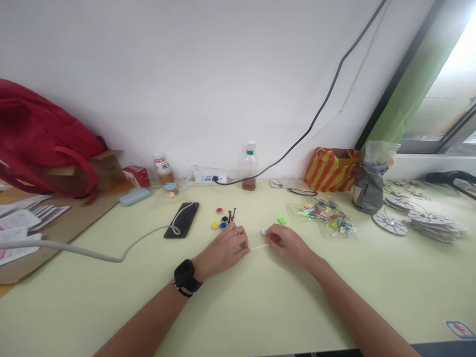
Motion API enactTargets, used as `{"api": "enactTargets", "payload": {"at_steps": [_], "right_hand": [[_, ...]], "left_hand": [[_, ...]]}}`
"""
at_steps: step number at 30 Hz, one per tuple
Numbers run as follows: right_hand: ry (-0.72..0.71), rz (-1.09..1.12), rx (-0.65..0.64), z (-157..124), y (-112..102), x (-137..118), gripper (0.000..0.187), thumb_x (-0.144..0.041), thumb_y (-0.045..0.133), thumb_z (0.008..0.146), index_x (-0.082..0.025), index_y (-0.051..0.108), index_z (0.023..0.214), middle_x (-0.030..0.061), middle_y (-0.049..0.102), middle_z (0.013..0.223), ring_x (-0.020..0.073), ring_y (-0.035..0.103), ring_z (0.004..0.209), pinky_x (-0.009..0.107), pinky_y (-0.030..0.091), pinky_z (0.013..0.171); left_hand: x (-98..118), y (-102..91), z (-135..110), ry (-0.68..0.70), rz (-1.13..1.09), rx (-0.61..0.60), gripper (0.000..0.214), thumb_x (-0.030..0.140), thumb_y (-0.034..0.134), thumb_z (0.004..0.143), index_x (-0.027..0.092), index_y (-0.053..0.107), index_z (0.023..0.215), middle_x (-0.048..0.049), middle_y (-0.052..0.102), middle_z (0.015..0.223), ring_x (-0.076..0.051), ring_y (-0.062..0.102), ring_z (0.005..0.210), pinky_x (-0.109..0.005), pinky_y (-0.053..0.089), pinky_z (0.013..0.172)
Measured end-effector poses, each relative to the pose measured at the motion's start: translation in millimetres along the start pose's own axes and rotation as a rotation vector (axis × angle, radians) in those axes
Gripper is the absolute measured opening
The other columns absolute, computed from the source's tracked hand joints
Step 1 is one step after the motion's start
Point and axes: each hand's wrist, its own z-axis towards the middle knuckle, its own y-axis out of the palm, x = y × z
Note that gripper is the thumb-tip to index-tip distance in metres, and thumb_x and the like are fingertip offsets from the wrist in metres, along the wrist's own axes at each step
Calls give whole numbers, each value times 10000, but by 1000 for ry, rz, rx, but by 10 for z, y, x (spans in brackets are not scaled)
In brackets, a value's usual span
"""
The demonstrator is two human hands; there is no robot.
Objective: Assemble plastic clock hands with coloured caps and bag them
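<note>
A thin white stick (pixel 258 247) spans the gap between my two hands, low over the table. My left hand (pixel 228 248), with a ring and a black watch, pinches its left end. At the other end the fingers of my right hand (pixel 289 244) are closed on it, their tips partly hidden. A small white disc (pixel 264 231) lies against the right fingertips. Just beyond my left hand are a red disc (pixel 219 210), a yellow disc (pixel 214 225), a blue disc (pixel 223 225), a black disc (pixel 224 219) and several coloured sticks (pixel 232 214). A green disc (pixel 281 221) lies behind my right hand.
Clear bags of coloured parts (pixel 327 215) lie to the right, near stacked white discs (pixel 431 223) and a striped bag (pixel 330 168). A phone (pixel 182 220) with a cable is at left. A bottle (pixel 250 168) and a power strip (pixel 204 177) stand by the wall.
</note>
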Motion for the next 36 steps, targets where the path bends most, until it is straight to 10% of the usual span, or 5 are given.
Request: {"api": "enactTargets", "payload": {"at_steps": [9,21,36], "right_hand": [[-74,-32,-7,-4,-7,22,314,-166,563,932,-244,676,1215,81,666,1055,240,627,1034,390,493,928],[-24,167,103,2,-98,34,551,-94,580,750,-259,477,1266,-32,603,833,165,585,780,320,513,805],[-56,151,143,22,-126,10,277,-167,500,901,-240,485,1168,12,593,876,174,583,791,313,508,748]], "left_hand": [[117,71,15,61,-137,-38,111,217,594,992,236,696,953,-43,681,999,-224,575,1002,-378,471,930],[-6,62,85,-97,-329,270,156,286,575,1005,218,713,974,-23,747,905,-175,675,823,-302,528,767],[-112,224,123,-162,-445,382,178,324,627,990,210,746,1057,-41,795,1035,-192,747,925,-326,596,883]]}}
